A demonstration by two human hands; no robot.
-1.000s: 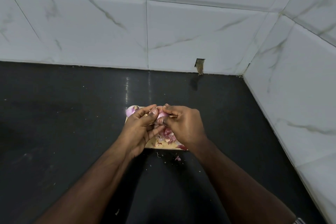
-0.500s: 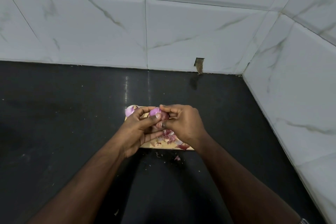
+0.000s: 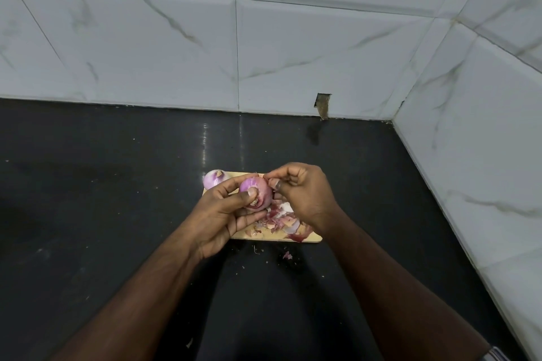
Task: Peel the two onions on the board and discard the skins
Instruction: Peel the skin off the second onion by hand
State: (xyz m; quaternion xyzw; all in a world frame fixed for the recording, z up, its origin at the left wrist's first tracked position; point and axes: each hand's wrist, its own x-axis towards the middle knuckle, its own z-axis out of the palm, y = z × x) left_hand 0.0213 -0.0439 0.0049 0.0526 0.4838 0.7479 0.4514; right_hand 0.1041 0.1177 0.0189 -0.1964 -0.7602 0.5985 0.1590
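Observation:
My left hand (image 3: pixel 227 214) grips a purple onion (image 3: pixel 259 189) just above the wooden board (image 3: pixel 308 239), thumb pressed near its root end. My right hand (image 3: pixel 305 190) is beside the onion on its right, fingers curled and pinching at a thin bit of skin at the onion's top edge. A second onion (image 3: pixel 214 179), pale purple, lies on the board's far left corner. Loose purple and white skins (image 3: pixel 281 220) lie piled on the board under my right hand.
The board sits on a black counter (image 3: pixel 102 199) in a corner of white marble-look tiled walls (image 3: pixel 484 141). A few skin scraps (image 3: pixel 287 255) lie on the counter in front of the board. A small dark notch (image 3: pixel 322 104) marks the back wall's base.
My hands have parted slightly: the right hand pulled away to the right and the onion in my left hand is now more exposed and turned.

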